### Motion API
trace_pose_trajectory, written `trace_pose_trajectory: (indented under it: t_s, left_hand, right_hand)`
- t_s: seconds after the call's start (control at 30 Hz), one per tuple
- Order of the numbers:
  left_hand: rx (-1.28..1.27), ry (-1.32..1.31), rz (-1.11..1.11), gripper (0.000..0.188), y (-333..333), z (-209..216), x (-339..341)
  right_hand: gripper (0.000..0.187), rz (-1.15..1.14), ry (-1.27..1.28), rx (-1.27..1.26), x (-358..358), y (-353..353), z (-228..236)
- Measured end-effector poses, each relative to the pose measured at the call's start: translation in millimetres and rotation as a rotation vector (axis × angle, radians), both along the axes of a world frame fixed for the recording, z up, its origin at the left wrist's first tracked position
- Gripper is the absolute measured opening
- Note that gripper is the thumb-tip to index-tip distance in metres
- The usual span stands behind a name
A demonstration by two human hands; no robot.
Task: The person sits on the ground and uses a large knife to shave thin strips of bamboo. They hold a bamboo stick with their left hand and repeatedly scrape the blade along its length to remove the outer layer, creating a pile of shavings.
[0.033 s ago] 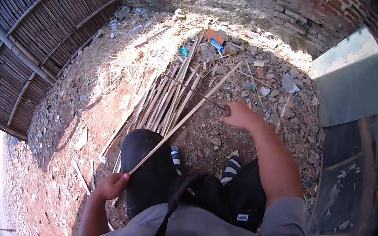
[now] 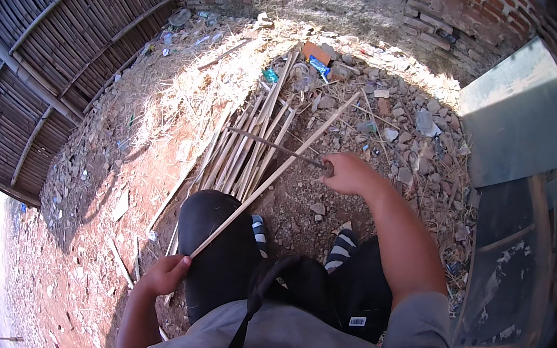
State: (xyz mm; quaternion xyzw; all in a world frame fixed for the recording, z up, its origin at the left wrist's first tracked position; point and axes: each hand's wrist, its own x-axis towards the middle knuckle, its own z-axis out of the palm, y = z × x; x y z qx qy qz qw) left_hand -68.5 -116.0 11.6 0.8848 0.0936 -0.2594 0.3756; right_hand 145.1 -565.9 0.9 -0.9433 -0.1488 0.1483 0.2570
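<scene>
My left hand (image 2: 167, 274) is closed around the near end of a long, pale bamboo strip (image 2: 263, 186). The strip slants up and to the right across my left knee, its far end over the rubble. A long, thin-bladed knife (image 2: 265, 142) is gripped by its handle in my right hand (image 2: 349, 174). Its dark blade points left and crosses the strip beyond the knee; whether the edge touches it I cannot tell. Under and beyond the blade, a pile of split bamboo strips (image 2: 230, 158) lies on the ground.
Stones and litter, including a blue wrapper (image 2: 319, 67), cover the ground ahead. A bamboo-slat wall (image 2: 67, 30) stands at left and a brick wall (image 2: 327, 2) at the back. Grey sheets (image 2: 525, 117) lean at right. My striped-sandalled feet are below the knife.
My right hand has drawn slightly nearer and to the left, and the knife blade has slid down across the strip. My left hand and the strip have hardly moved.
</scene>
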Motion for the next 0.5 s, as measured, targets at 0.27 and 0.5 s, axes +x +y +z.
trace_pose_trajectory:
  t_s: [0.27, 0.5]
  left_hand:
    - [-0.087, -0.002, 0.002, 0.053, -5.8, -2.2, -1.3]
    - [0.083, -0.065, -0.058, 0.052, -16.8, 8.5, -3.0]
  right_hand:
    - [0.035, -0.116, 0.032, 0.117, 3.7, -13.5, -6.7]
    - [0.030, 0.190, -0.003, -0.111, -25.4, 27.1, 9.3]
